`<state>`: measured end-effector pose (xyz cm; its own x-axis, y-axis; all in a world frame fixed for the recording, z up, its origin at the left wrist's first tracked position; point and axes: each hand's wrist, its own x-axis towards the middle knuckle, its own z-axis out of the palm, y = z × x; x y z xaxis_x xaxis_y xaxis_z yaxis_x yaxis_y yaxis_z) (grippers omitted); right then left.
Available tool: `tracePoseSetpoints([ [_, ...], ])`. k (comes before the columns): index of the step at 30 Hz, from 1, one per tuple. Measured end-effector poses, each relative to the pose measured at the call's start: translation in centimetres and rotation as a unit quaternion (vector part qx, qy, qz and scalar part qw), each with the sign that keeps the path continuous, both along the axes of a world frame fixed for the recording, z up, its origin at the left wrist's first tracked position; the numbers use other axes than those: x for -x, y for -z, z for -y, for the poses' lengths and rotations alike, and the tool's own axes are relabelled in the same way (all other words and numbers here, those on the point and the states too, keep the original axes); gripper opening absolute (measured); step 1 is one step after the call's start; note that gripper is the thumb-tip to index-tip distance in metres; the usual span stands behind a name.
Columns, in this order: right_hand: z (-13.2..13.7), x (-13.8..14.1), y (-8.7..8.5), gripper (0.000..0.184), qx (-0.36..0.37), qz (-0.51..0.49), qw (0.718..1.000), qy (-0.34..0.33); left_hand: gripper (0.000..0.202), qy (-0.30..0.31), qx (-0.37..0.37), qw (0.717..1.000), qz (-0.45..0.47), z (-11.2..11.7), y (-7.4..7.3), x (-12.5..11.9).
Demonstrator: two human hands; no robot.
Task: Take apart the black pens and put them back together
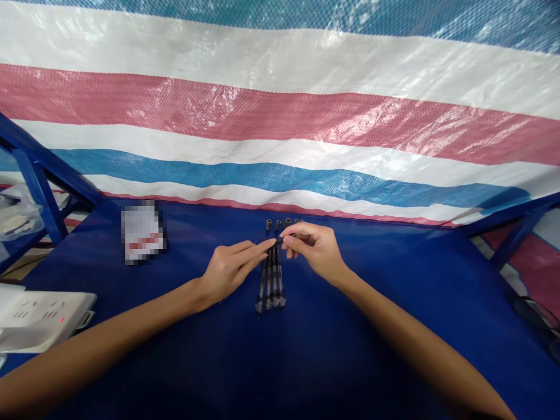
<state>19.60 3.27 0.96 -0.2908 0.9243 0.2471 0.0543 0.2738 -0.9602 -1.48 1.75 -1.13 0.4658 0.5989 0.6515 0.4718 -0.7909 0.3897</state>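
Several pens [268, 281] with clear barrels and dark ends lie side by side on the blue table, clear bits of wrap around their near ends. Above their far ends my hands meet around a small black pen part [280, 241]. My right hand [315, 249] pinches it between thumb and forefinger, the other fingers curled. From the other side, the fingertips of my left hand [234, 265] close on its left end. My fingers cover most of the part, so its exact kind is hidden. Just beyond stand short black hollow caps [269, 224] in a row, one partly behind my right hand.
A blurred white-and-red box [142, 233] sits at the back left of the table [394, 280]. A white power strip [46, 318] with a red light lies at the left, near my left forearm. Striped plastic sheeting [280, 111] hangs behind, between blue metal frames [39, 192].
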Motion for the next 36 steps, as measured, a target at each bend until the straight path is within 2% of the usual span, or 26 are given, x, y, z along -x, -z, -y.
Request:
tracePoseSetpoints([
  [5,0.1,0.0,0.0,0.017,0.016,-0.001,1.000,-0.020,0.022,-0.013,-0.048,0.998,0.043,-0.2,0.5,0.1],
  [8,-0.3,-0.5,-0.3,0.016,-0.005,0.059,0.998,-0.020,0.020,-0.043,-0.040,0.998,0.018,-0.6,1.1,0.2],
  [10,-0.9,-1.3,-0.7,0.015,-0.067,0.131,0.988,0.034,0.021,-0.068,-0.021,0.997,-0.004,-0.8,1.5,0.3],
  [12,-1.6,-2.4,-1.2,0.014,-0.141,0.202,0.961,0.121,0.023,-0.097,-0.003,0.995,-0.022,-1.0,1.9,0.4],
  [14,-2.6,-3.7,-1.5,0.013,-0.174,0.259,0.932,0.184,0.024,-0.121,0.006,0.992,-0.039,-1.1,2.2,0.5],
  [16,-3.4,-4.7,-1.4,0.013,-0.169,0.323,0.911,0.196,0.023,-0.128,0.003,0.991,-0.049,-1.1,2.4,0.5],
  [20,-4.6,-5.5,-0.2,0.018,-0.117,0.411,0.892,0.147,0.022,-0.105,-0.018,0.993,-0.051,-1.1,2.6,0.5],
  [25,-5.1,-4.9,1.9,0.029,-0.078,0.439,0.886,0.130,0.020,-0.085,-0.035,0.995,-0.047,-1.1,2.8,0.6],
  [28,-5.3,-4.9,2.4,0.025,-0.082,0.438,0.886,0.126,0.022,-0.068,-0.045,0.996,-0.038,-1.2,2.9,0.7],
  [32,-5.3,-5.3,1.8,0.012,-0.099,0.442,0.884,0.116,0.023,-0.073,-0.055,0.996,-0.022,-1.2,2.7,0.8],
  [36,-4.3,-4.8,0.1,0.011,-0.061,0.421,0.894,0.142,0.022,-0.082,-0.036,0.995,-0.038,-1.0,2.3,0.7],
])
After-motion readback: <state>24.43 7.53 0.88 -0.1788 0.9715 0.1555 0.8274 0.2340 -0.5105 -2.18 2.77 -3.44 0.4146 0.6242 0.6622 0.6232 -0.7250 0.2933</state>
